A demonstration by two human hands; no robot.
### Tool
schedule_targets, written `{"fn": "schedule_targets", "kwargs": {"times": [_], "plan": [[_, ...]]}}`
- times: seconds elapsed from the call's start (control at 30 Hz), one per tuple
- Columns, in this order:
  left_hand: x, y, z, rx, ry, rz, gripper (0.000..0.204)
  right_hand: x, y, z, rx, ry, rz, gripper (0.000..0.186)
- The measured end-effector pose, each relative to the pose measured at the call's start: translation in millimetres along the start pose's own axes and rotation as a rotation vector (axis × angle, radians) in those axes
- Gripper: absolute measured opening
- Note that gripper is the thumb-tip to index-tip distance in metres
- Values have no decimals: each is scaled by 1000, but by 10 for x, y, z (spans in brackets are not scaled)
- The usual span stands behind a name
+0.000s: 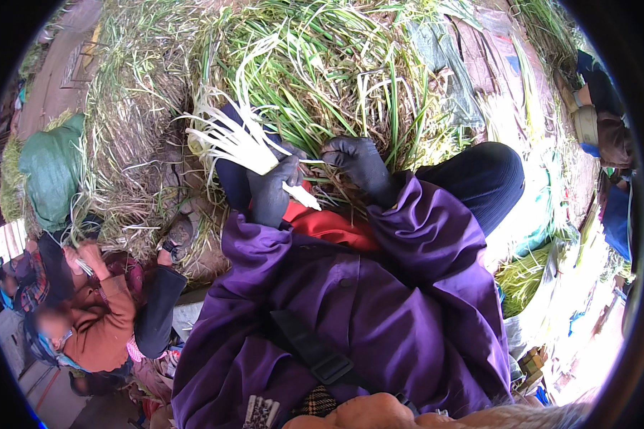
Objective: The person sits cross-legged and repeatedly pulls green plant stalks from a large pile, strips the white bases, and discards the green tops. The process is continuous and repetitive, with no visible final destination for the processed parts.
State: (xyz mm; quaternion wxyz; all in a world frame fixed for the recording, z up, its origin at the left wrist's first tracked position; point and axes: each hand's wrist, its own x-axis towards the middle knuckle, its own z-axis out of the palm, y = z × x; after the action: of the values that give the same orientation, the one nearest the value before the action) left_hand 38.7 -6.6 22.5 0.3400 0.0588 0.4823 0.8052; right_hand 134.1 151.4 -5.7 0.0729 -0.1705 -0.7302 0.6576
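Note:
My left hand, in a dark glove, is closed round a bunch of pale, chive-like stalks. Their loose whitish ends fan out to the upper left, and the thick white end pokes out below the fist. Just to the right, my gloved right hand has its fingers pinched together. A thin pale strand shows between the two hands, but what the right fingertips grip is too small to make out. Beyond both hands lies a big heap of green and straw-coloured stalks.
A green sack stands at the left. Below it a person in a brown top sits holding stalks. More pale green stalks lie in plastic at the right. Another person's clothing shows at the far right edge.

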Motion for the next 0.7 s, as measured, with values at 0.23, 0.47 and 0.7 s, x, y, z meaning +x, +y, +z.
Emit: {"fn": "schedule_targets", "kwargs": {"times": [0.23, 0.47, 0.7], "plan": [[49, 83, -178, 40, -45, 60, 28, -138, 297, -119, -578, 123, -101, 13], [94, 424, -466, -121, 60, 209, 23, -265, 664, -189, -855, 109, -134, 25], [127, 779, -680, -116, 54, 257, 24, -310, 672, -189, -1068, 45, -125, 34]]}}
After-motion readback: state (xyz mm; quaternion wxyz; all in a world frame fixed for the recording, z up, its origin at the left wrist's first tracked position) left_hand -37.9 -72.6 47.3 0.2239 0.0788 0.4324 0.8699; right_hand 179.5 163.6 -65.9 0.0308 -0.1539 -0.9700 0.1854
